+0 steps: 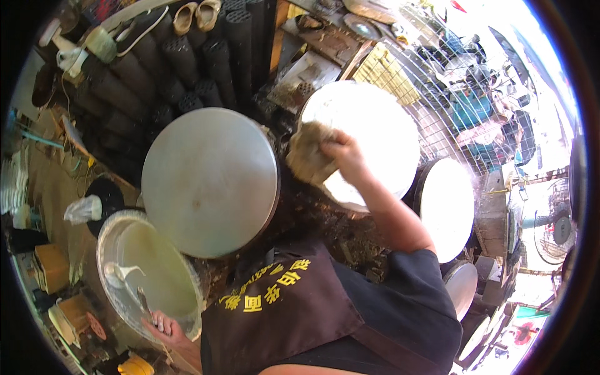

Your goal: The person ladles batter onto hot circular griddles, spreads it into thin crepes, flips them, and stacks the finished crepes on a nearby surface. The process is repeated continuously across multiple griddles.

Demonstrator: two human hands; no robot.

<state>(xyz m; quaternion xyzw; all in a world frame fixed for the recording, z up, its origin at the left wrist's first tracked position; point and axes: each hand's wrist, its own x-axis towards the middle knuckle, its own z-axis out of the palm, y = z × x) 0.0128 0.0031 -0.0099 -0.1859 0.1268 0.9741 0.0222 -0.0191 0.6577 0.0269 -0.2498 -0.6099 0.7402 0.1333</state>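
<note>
A crumpled tan cloth [308, 152] is pressed flat against the left edge of a round, pale griddle plate [369, 140], which is brightly lit (almost washed out by the glare) and lies level. The cloth is bunched into a loose wad, partly overhanging the plate's rim. Lower left, a slim metal ladle handle [144, 304] is held upright-tilted inside a wide round metal basin [110, 237], which is filled with a pale greenish-white liquid batter.

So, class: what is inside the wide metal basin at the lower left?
The basin holds pale, milky liquid and a white ladle. The left hand holds a utensil handle over its rim. The basin's bottom is hidden beneath the liquid.
</note>
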